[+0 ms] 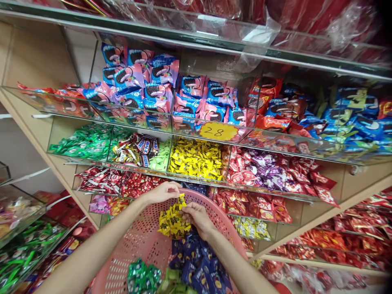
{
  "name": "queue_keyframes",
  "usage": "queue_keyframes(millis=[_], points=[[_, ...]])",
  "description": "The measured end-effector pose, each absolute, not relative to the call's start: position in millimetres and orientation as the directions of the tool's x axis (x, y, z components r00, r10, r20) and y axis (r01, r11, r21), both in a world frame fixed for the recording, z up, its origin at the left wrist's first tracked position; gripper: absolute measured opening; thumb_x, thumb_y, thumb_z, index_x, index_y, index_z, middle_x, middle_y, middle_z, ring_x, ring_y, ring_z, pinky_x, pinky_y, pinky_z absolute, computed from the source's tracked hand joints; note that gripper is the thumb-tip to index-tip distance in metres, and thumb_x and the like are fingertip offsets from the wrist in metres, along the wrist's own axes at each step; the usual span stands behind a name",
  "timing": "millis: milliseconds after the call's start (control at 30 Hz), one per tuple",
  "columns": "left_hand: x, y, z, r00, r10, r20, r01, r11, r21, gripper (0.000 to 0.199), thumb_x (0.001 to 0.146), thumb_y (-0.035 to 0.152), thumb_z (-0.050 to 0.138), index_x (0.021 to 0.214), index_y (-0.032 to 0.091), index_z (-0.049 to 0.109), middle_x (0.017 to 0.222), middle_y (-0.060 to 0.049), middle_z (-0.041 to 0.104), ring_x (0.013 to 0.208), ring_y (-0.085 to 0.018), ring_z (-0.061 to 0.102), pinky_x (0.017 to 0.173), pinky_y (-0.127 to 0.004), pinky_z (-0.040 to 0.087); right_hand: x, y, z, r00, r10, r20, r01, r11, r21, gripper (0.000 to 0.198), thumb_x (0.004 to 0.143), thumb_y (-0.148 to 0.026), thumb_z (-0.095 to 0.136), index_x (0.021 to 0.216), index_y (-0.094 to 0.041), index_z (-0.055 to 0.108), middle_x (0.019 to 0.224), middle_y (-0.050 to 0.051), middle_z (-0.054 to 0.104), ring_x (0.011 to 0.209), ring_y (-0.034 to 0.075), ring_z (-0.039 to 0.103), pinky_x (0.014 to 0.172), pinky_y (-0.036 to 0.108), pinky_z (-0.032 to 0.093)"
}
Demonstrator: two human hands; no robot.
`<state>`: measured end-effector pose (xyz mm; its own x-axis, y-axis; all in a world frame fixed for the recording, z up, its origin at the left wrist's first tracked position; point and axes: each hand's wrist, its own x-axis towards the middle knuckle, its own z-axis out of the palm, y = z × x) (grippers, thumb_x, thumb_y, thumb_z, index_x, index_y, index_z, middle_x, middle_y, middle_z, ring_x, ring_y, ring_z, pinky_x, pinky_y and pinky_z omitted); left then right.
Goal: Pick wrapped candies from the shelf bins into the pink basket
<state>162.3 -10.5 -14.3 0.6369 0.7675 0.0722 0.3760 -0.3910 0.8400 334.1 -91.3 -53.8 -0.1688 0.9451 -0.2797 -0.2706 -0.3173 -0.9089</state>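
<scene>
A pink perforated plastic basket is below my hands. Inside it lie a pile of yellow-wrapped candies, navy blue packets, green-wrapped candies and pale green packets. My right hand is over the yellow pile, its thumb and fingers pinched on a small yellow-wrapped candy that points upward. Just left of and above that candy is my left hand, with curled fingers pressed together near the basket's far rim. Whatever those fingers hold, if anything, is hidden.
Glass-fronted shelves rise ahead, with a bin of yellow candies beyond my hands. Green candies, Snickers bars and purple candies fill neighbouring bins. Above are blue-pink cookie packs and a yellow "28" price tag.
</scene>
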Motion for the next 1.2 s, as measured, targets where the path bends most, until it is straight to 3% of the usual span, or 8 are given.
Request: queue_keyframes(millis=[333,767,967,1067,1200], points=[[162,-12,-10,0.665,0.745,0.053,0.377,-0.397,0.837,0.022,0.073,0.036,0.058,0.069,0.015,0.065,0.112,-0.007,0.057,0.108,-0.017,0.049,0.091,-0.027,0.035,325,-96,-57,-0.167,0.953,-0.252,-0.194,-0.282,-0.94,0.026,0.054,-0.037,0.072,0.057,-0.016,0.057,0.058,-0.002,0.062,0.047,0.008,0.051,0.047,0.02,0.034],[165,-12,-18,0.665,0.742,0.086,0.352,-0.413,0.84,0.027,0.078,0.039,0.051,0.067,0.014,0.055,0.11,-0.008,0.05,0.102,-0.016,0.049,0.09,-0.028,0.035,326,-94,-59,-0.232,0.924,-0.303,-0.308,-0.365,-0.878,0.032,0.052,-0.038,0.073,0.062,-0.014,0.055,0.061,0.0,0.063,0.048,0.006,0.052,0.047,0.018,0.036],[166,-11,-18,0.664,0.743,0.082,0.362,-0.415,0.834,0.025,0.077,0.036,0.053,0.067,0.014,0.058,0.108,-0.007,0.05,0.103,-0.016,0.047,0.089,-0.027,0.035,334,-91,-57,-0.24,0.922,-0.305,-0.121,-0.34,-0.932,0.037,0.052,-0.041,0.073,0.072,-0.015,0.054,0.064,-0.002,0.061,0.048,0.007,0.053,0.045,0.017,0.035],[167,-11,-17,0.676,0.734,0.064,0.374,-0.417,0.828,0.022,0.075,0.034,0.055,0.066,0.014,0.06,0.108,-0.007,0.049,0.105,-0.017,0.046,0.088,-0.027,0.035,337,-85,-59,-0.182,0.958,-0.221,-0.036,-0.232,-0.972,0.043,0.054,-0.043,0.072,0.083,-0.016,0.054,0.067,-0.003,0.06,0.048,0.008,0.051,0.044,0.019,0.036],[167,-11,-18,0.684,0.728,0.038,0.387,-0.407,0.827,0.02,0.073,0.032,0.057,0.066,0.014,0.061,0.109,-0.007,0.048,0.107,-0.018,0.045,0.089,-0.027,0.034,333,-75,-62,-0.122,0.992,0.034,-0.019,0.032,-0.999,0.045,0.055,-0.039,0.072,0.09,-0.016,0.054,0.075,0.0,0.061,0.06,0.009,0.054,0.054,0.021,0.042]])
